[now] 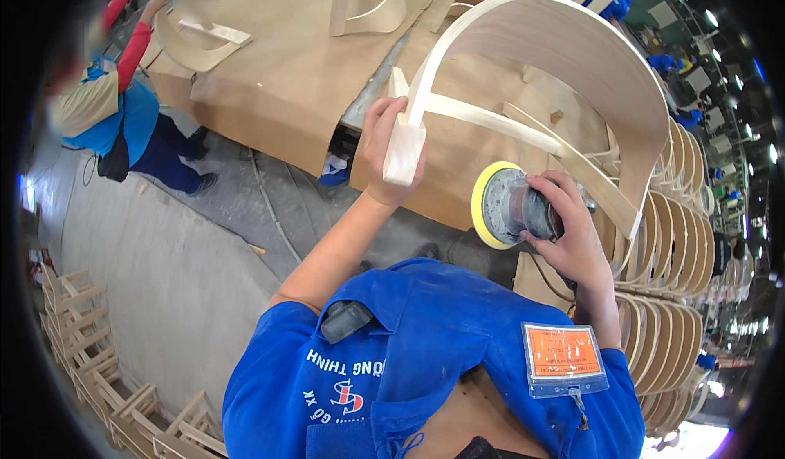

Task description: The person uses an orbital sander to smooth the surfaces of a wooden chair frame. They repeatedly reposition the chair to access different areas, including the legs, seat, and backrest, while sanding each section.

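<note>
My left hand (386, 144) is closed round the squared end of a pale wooden chair frame (564, 42). The frame has a wide curved back band and straight rails, and it leans over the covered table in front of me. In my right hand (568, 222) is a round orbital sander (517, 205) with a yellow-edged pad. Its pad is turned to the left and stands apart from the wood. A cord or hose trails below the sander.
Brown sheeting covers the worktables (270, 91); more curved frames (376, 9) rest there. Stacked curved wooden parts (666, 246) stand at the right. Wooden frames (98, 361) line the lower left. A co-worker (123, 116) stands at the far left table. A hose (274, 214) lies on the floor.
</note>
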Tool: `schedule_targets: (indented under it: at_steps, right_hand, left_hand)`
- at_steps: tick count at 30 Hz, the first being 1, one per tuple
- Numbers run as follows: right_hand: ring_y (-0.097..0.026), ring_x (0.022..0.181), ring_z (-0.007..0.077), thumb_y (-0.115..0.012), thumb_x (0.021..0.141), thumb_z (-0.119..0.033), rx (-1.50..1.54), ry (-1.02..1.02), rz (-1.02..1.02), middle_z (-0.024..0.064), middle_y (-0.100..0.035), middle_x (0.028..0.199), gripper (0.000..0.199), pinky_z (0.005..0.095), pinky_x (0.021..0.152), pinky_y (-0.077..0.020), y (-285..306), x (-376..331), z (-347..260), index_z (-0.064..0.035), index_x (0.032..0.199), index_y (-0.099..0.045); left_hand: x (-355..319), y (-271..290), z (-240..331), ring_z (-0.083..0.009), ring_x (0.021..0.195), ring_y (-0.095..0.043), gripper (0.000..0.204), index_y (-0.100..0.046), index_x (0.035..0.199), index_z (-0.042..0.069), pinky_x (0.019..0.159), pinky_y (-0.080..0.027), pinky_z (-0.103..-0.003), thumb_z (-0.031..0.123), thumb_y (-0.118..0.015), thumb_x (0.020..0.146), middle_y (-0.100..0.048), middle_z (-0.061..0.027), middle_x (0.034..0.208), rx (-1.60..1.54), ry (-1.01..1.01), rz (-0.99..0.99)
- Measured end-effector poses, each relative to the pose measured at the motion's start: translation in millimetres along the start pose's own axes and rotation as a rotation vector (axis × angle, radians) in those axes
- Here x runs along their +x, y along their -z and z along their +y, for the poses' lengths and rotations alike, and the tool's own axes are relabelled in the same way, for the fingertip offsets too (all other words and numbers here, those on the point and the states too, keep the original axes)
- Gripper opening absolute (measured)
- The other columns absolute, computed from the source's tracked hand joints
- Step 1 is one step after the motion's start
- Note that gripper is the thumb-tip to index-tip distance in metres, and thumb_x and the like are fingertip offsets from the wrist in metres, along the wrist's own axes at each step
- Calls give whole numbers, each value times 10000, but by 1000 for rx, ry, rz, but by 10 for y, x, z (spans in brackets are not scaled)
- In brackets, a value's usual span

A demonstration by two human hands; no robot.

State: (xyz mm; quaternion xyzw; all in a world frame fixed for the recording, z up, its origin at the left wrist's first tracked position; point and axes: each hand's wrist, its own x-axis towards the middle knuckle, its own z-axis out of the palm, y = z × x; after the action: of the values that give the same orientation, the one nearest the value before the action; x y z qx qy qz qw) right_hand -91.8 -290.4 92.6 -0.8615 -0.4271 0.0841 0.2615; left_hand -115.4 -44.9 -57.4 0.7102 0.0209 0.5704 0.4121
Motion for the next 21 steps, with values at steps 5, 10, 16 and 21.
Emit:
schedule_targets:
  at_steps: [5, 10, 16, 21]
  right_hand:
    - [-534, 847, 243, -694, 633, 50, 6, -69, 48, 120, -452, 1180, 669, 306, 761, -445, -17, -90, -71, -101, 1256, -505]
    - [-513, 804, 221, -708, 625, 35, -12, -142, 70, 112, -455, 1152, 680, 307, 758, -441, -2, -176, -71, -99, 1258, -500]
    - [-522, 866, 243, -707, 619, 41, 25, -194, 114, 120, -456, 1151, 689, 315, 786, -442, -56, -178, -80, -105, 1259, -500]
    - [-528, 939, 273, -706, 620, 42, -16, -162, 109, 133, -451, 1169, 692, 326, 818, -442, -81, -98, -67, -103, 1263, -496]
  left_hand:
    - [-81, 137, -112, -379, 1086, -495, 489, -476, 1203, -47, 919, -416, -427, 20, -626, 742, -544, -201, 1142, 17, -49, -12]
    - [-230, 280, -196, -359, 1009, -530, 521, -503, 1184, -83, 868, -451, -400, -11, -647, 689, -555, -223, 1091, 38, -65, -9]
    - [-307, 376, -246, -348, 1039, -531, 493, -494, 1190, -62, 892, -445, -396, -8, -631, 719, -505, -230, 1119, -26, -10, -32]
    - [-328, 375, -217, -347, 1038, -542, 475, -507, 1174, -57, 894, -449, -400, -17, -629, 716, -496, -221, 1117, -56, 13, -26]
